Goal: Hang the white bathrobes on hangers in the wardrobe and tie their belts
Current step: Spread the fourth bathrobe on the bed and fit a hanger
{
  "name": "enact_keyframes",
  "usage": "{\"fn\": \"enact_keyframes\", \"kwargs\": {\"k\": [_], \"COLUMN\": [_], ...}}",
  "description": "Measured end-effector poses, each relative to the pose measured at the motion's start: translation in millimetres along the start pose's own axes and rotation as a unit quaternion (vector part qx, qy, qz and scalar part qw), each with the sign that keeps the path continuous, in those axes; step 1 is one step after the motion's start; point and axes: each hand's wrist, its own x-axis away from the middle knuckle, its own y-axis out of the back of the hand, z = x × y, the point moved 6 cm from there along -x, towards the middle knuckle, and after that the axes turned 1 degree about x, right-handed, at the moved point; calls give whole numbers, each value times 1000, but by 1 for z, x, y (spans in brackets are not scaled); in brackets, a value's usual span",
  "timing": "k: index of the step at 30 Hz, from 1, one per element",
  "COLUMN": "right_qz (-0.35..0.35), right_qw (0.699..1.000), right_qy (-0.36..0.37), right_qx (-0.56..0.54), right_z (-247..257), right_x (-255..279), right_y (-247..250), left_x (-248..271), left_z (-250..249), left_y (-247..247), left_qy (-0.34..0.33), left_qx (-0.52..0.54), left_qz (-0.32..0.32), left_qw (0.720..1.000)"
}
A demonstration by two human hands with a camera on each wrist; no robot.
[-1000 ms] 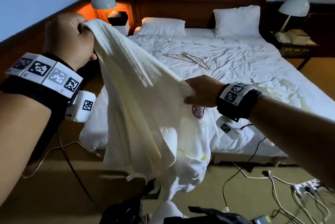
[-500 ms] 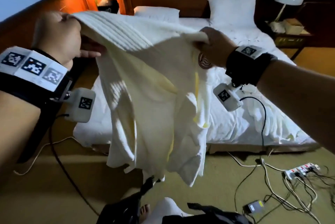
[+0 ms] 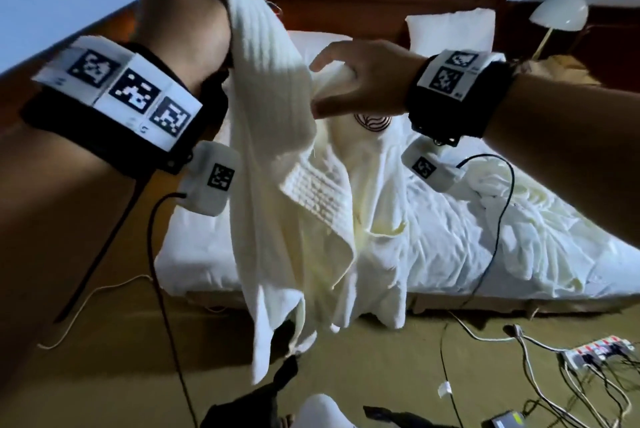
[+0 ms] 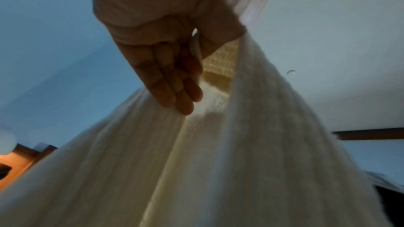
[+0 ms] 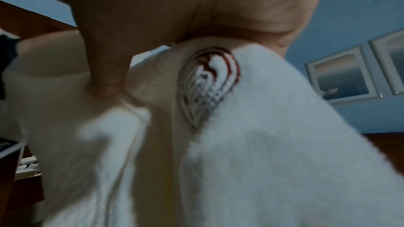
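A white bathrobe [image 3: 277, 157] with a dark red emblem [image 3: 372, 121] hangs in the air in front of the bed, its lower end close to the floor. My left hand [image 3: 183, 11] is raised high at the upper left and grips the robe's ribbed collar edge. The left wrist view shows the thumb and fingers [image 4: 174, 89] pinching the cloth [image 4: 218, 161]. My right hand [image 3: 349, 77] is lower and to the right, gripping the robe just above the emblem. In the right wrist view the thumb [image 5: 104, 78] presses into the fabric beside the emblem [image 5: 207, 84]. No hanger or wardrobe shows.
The bed [image 3: 450, 254] with rumpled white sheets fills the middle. A crumpled cream cloth [image 3: 519, 209] lies on it at the right. A pillow [image 3: 450, 29] and a lamp [image 3: 561, 11] stand at the back. A power strip [image 3: 595, 351] and cables cover the floor at right.
My left hand has lifted the collar higher, and my right hand has sunk lower and come closer to it. The robe now hangs long instead of stretched between my hands.
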Motion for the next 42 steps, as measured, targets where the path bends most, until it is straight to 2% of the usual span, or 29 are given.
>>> {"fn": "enact_keyframes", "kwargs": {"k": [6,10,13,14,17,20,21,24,27,28,30,32,33,35,36,38,40,41,42], "right_qz": [32,9,24,29,39,44,47,62,76,73,71,73,78,97,102,102,85,73,65], "right_qw": [998,999,999,999,997,996,996,995,994,994,995,995,994,992,991,989,987,985,983], "right_qy": [43,41,9,2,3,16,24,22,-4,-20,-36,-40,-38,-33,-32,-27,-20,-11,-3], "right_qx": [-24,-16,-33,-42,-59,-73,-73,-79,-85,-79,-60,-56,-63,-76,-86,-103,-135,-155,-174], "right_z": [26,24,11,6,0,0,1,-7,-28,-40,-61,-84,-95,-114,-124,-140,-149,-155,-161], "right_x": [-11,-10,-6,-4,0,0,0,1,7,9,15,25,32,43,49,56,64,70,76], "right_y": [-41,-47,-52,-53,-57,-56,-55,-52,-46,-44,-39,-36,-36,-41,-42,-41,-32,-25,-20], "left_x": [9,21,21,21,27,52,60,70,58,51,35,19,13,12,20,57,104,124,136], "left_z": [-25,-16,15,28,62,98,105,110,103,102,102,96,88,68,59,48,40,32,24], "left_y": [-27,-51,-64,-66,-73,-100,-110,-128,-136,-139,-140,-138,-141,-151,-164,-196,-228,-244,-256], "left_qy": [-149,-209,-169,-164,-179,-106,-88,-83,-147,-134,-36,44,51,4,-34,-85,-61,-49,-53], "left_qx": [-9,17,137,134,9,2,8,-6,-86,-73,42,146,164,114,53,-40,-24,-20,-31], "left_qz": [52,144,280,299,333,473,501,493,415,386,330,273,267,310,360,479,572,581,561], "left_qw": [987,967,935,930,926,875,861,866,894,910,942,950,948,944,931,873,818,812,826]}}
